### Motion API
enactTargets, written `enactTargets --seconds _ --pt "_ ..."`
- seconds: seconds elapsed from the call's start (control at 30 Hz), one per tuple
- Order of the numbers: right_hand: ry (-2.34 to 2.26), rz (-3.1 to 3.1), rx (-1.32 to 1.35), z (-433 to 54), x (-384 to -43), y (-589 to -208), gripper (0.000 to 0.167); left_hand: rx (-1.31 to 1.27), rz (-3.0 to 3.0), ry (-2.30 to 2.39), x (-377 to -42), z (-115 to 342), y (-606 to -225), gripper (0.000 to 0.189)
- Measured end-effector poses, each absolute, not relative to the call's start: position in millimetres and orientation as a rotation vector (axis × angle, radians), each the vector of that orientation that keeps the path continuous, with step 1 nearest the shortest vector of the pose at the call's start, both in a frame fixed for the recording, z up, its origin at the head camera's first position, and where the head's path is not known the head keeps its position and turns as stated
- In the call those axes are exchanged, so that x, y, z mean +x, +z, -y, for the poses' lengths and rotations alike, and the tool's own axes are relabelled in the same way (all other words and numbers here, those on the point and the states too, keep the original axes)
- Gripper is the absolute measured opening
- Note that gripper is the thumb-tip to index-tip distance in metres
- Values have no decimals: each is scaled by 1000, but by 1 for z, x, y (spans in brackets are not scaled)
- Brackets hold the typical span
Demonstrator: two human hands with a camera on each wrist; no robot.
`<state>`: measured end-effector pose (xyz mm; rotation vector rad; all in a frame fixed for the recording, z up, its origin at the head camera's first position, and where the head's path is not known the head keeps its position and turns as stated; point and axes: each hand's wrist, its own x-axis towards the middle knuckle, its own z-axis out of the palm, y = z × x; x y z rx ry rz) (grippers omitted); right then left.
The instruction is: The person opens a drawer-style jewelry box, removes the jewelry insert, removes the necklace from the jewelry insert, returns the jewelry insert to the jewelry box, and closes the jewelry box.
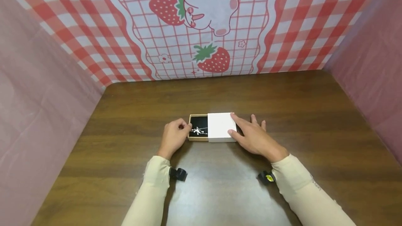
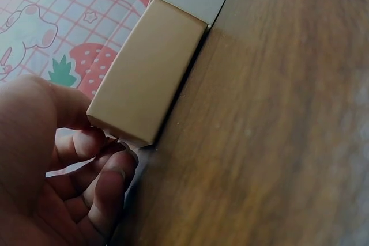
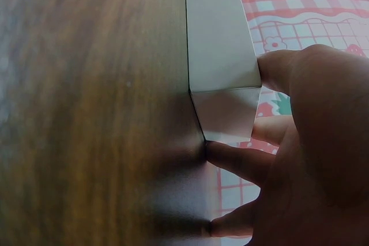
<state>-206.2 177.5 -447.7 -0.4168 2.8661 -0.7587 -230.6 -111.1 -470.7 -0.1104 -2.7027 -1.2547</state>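
Note:
A white sliding jewelry box (image 1: 221, 125) lies on the table with its kraft-coloured drawer (image 2: 150, 70) pulled partly out to the left. On the drawer's black lining rests a silver necklace (image 1: 198, 130) with a shiny pendant; part of the chain runs under the white sleeve. My left hand (image 1: 175, 134) pinches the drawer's left end, the thumb at its rim and the other fingers curled below. At the opposite end, my right hand (image 1: 255, 137) rests thumb and index finger on the sleeve's right edge. Its remaining fingers spread to the right, fingertips at the table.
The brown wooden table (image 1: 132, 104) extends around the box. A red checked cloth with strawberries (image 1: 216, 60) hangs behind it, and pink cloth walls (image 1: 370, 65) stand at both sides. Black wrist cameras (image 1: 179, 174) sit on both wrists.

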Motion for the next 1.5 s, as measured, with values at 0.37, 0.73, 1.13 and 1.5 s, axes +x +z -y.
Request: enactTargets --seconds 0.37,0.73,1.13,1.5 --pt "-753 -2862 -409 -178 -207 -445 71 -91 2683 -1284 -233 110 -470 25" --pt "-757 -2865 -407 -178 -205 -447 71 -74 2696 -1292 -232 110 -473 24" --pt "-759 -2862 -401 -178 -205 -447 71 -75 2686 -1300 -231 111 -472 23" --pt "-752 -2862 -408 -178 -206 -447 72 -44 2692 -1331 -232 111 -472 21"
